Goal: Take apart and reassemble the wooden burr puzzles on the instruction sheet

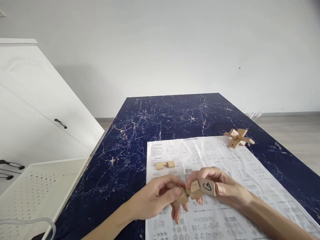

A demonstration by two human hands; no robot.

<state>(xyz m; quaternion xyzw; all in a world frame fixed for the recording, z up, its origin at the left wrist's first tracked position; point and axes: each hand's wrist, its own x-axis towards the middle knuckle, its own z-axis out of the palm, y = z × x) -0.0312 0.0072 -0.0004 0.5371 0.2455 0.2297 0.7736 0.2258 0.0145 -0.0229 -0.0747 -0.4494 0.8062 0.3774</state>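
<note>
Both of my hands are raised over a printed sheet, gripping notched wooden puzzle pieces. My left hand (162, 196) pinches the left end of a notched wooden puzzle piece (183, 197) between thumb and fingers. My right hand (222, 185) grips a wooden block marked with a black symbol (208, 186), its thumb against the right end. The pieces touch or lie very close together; whether they are joined I cannot tell. On the paper beyond my left hand lies a loose notched wooden piece (165, 165).
The creased instruction sheet (200, 150), printed with small diagrams, covers the near part of a dark blue marbled table (160, 116). An assembled wooden cross-shaped puzzle (238, 137) sits at the sheet's far right corner. A white cabinet (50, 100) and a perforated white panel (32, 190) stand left.
</note>
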